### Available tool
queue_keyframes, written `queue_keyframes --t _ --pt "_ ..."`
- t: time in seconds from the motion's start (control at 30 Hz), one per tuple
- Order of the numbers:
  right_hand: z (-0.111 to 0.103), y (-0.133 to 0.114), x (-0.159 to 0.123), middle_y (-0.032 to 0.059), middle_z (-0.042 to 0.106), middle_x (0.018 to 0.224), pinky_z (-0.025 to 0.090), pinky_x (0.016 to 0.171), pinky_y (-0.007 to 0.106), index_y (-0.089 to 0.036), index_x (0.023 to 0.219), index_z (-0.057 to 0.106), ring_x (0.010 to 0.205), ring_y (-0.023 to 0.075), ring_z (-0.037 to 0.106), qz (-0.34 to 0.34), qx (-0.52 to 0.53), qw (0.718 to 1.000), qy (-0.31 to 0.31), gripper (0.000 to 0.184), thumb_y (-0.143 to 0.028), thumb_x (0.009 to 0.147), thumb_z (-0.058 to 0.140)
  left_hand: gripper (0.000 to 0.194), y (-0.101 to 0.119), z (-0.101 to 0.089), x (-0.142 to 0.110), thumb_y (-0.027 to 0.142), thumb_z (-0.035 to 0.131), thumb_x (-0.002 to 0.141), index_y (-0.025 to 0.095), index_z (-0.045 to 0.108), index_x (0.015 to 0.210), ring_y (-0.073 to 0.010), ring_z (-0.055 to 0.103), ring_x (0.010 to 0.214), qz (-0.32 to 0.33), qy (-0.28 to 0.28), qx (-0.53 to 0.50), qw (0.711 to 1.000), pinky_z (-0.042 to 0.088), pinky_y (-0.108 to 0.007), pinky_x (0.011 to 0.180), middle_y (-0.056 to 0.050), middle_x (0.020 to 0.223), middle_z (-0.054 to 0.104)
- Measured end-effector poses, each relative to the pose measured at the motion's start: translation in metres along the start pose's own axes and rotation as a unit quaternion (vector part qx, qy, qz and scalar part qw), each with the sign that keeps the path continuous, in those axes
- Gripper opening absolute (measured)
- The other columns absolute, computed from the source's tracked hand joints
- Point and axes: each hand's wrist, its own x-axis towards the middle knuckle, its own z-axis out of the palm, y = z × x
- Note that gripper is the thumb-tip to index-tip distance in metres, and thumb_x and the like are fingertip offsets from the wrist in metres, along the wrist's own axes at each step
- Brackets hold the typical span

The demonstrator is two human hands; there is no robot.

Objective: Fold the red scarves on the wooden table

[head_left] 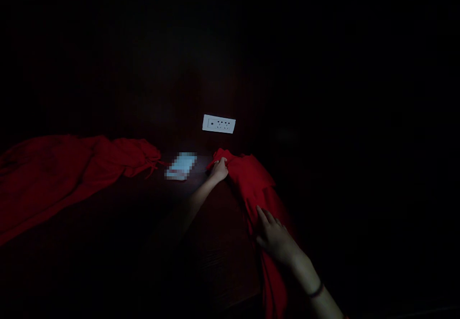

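A long red cloth (pixel 251 177), perhaps a garment, runs from the back of the dark wooden surface down over its right side. My left hand (pixel 220 168) is closed on the bunched far end of this cloth. Lower down, my right hand (pixel 277 237) lies against the cloth with its fingers stretched out and somewhat apart. The cloth's lower part hangs in folds and is partly hidden behind my right hand and forearm.
At the left lies another red cloth piece (pixel 72 165) with a gathered, tied end. A pale bright object (pixel 182 165), blurred by pixels, sits between the two. A white socket panel (pixel 219 124) is behind them. Darkness hides most surroundings.
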Motion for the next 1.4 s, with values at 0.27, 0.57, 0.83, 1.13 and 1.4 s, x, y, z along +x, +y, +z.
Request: queue_keyframes --t 0.27,0.57,0.83,1.13,1.4 --pt "0.024 0.003 -0.061 0.0094 0.007 0.138 0.016 0.097 0.046 -0.017 0.133 0.008 0.124 0.0297 0.004 0.037 0.044 0.998 -0.022 0.087 -0.047 0.064 0.051 0.021 0.015 -0.007 -0.139 0.021 0.043 0.077 0.019 0.051 0.096 -0.0171 0.046 0.091 0.299 -0.123 0.093 0.942 0.036 -0.033 0.084 -0.004 0.099 0.048" --pt "0.054 0.012 -0.085 0.0163 0.024 0.133 0.027 0.094 0.035 -0.006 0.130 0.022 0.121 0.0229 0.023 0.040 0.040 0.995 0.082 0.059 -0.018 0.074 0.037 0.030 0.021 -0.011 -0.171 0.029 0.039 0.083 0.025 0.047 0.111 -0.0169 0.038 0.104 0.385 -0.233 0.115 0.885 0.033 -0.033 0.089 -0.003 0.111 0.046" --pt "0.057 -0.023 -0.083 0.0196 0.042 0.117 0.033 0.082 0.042 -0.008 0.114 0.043 0.106 0.0290 0.039 0.100 -0.051 0.971 0.209 0.046 -0.034 0.077 0.041 0.027 0.022 -0.003 -0.184 0.022 0.039 0.082 0.026 0.052 0.105 -0.0160 0.038 0.105 0.359 -0.214 0.096 0.903 0.031 -0.034 0.092 -0.003 0.113 0.041" --pt "0.018 -0.003 -0.081 0.0096 0.060 0.080 0.039 0.057 0.024 -0.015 0.110 0.042 0.071 0.0168 0.059 0.087 -0.027 0.986 0.138 0.032 -0.010 0.080 0.029 0.028 0.029 -0.010 -0.184 0.021 0.038 0.082 0.028 0.052 0.105 -0.0162 0.036 0.107 0.382 -0.233 0.116 0.887 0.032 -0.033 0.090 0.001 0.116 0.045" --pt "-0.046 0.029 -0.084 0.0098 0.060 0.088 0.039 0.060 0.022 -0.016 0.103 0.046 0.080 0.0179 0.058 0.051 -0.078 0.987 0.131 0.029 -0.009 0.078 0.033 0.041 0.051 -0.012 -0.200 0.009 0.041 0.074 0.028 0.048 0.110 -0.0208 0.028 0.117 0.444 -0.259 0.165 0.842 0.024 -0.038 0.094 -0.001 0.125 0.039"
